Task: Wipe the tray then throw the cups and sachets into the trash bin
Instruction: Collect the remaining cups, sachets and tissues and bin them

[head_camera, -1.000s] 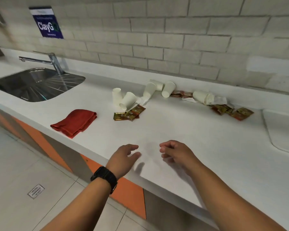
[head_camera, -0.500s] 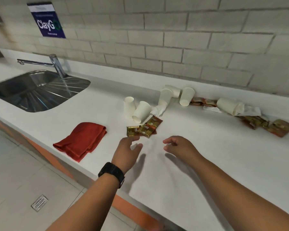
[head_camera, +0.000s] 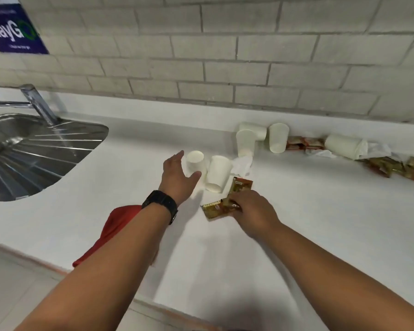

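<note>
Two hands have moved up from the lower middle of the frame, where half a second ago they hovered over bare counter, and now work the nearest litter at centre frame. The left hand [head_camera: 178, 175] has spread around an upside-down white cup [head_camera: 196, 163], thumb on the near side and fingers behind it; the fingers look uncurled and not yet closed, so I judge it ungripped. The right hand [head_camera: 251, 210] has come down on the gold-and-red sachets [head_camera: 227, 199] just right of centre, fingers bent over them, apparently gathering or pinching them, though the fingertips are hidden.

A second cup [head_camera: 217, 174] lies tipped between the two hands, beside a crumpled tissue [head_camera: 243, 163]. More cups [head_camera: 261, 139] and another tipped cup [head_camera: 342, 146] sit along the back wall in the upper right, with further sachets [head_camera: 392, 166] at the right edge. The red cloth [head_camera: 115, 225] lies untouched under the left forearm, lower left of centre. Sink [head_camera: 34, 151] and faucet [head_camera: 38, 103] fill the left side.

That shift suggests collecting has begun while wiping is not; no tray or trash bin is in view, so the rubbish will need carrying elsewhere.
</note>
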